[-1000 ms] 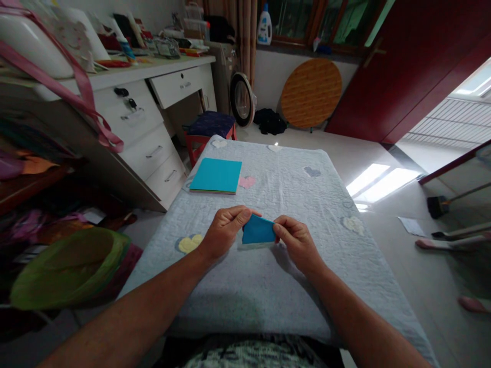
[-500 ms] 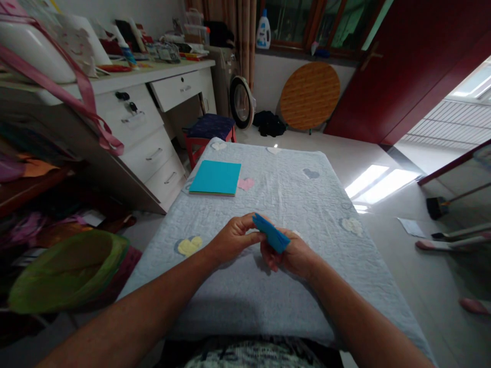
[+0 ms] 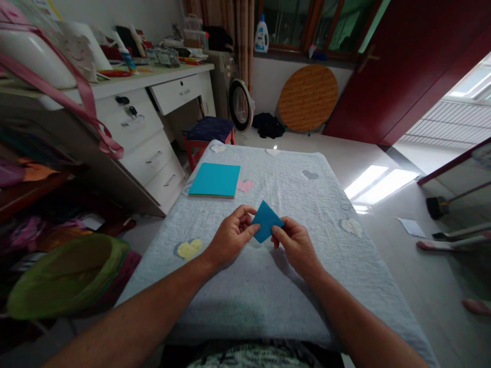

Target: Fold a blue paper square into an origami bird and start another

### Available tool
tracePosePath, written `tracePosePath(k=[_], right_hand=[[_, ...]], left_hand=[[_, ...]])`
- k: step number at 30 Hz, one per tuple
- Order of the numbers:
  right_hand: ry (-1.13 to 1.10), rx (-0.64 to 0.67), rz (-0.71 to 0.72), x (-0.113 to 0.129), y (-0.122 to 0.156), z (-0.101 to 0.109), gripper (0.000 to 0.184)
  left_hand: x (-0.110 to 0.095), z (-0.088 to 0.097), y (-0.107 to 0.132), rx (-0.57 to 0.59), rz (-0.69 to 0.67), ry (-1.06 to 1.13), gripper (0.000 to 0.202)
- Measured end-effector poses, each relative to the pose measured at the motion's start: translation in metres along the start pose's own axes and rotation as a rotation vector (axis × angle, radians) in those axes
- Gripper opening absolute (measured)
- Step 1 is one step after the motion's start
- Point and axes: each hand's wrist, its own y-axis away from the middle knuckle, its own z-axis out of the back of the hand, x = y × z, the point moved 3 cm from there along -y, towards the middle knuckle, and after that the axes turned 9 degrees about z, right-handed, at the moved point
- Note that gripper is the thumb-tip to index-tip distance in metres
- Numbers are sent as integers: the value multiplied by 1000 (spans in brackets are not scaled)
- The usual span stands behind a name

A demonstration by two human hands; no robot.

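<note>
A small folded piece of blue paper (image 3: 266, 220) is held up just above a table covered in a grey quilted cloth (image 3: 291, 189). My left hand (image 3: 231, 238) pinches its left corner and my right hand (image 3: 295, 245) pinches its lower right edge. The paper shows as a tilted square, one corner pointing up. Further back on the left of the table lies a stack of teal paper sheets (image 3: 215, 180).
A white desk with drawers (image 3: 146, 128) stands to the left, cluttered on top. A green bin (image 3: 65, 273) sits at lower left. A red stool (image 3: 209, 130) stands beyond the table. Another person's feet (image 3: 473, 305) show at the right edge.
The folded paper was turned between both hands: from a flat wedge, through an edge-on tilt, to a diamond facing the camera. Both hands kept hold and rose slightly.
</note>
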Motion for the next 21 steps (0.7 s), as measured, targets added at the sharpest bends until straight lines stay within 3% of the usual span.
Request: tracePosePath(k=[4,15,21], right_hand=[[-64,-3,-46,-3,-2,-1,25],[-91,-21,-34,-2,-2,0,24],[-77,-41,34,-3,-2,-1,18]], left_hand=[[1,2,2,-55,-74,19,38],[-3,3,7,-82,-167,-258,26],[1,0,7,-59,-150,-179,34]])
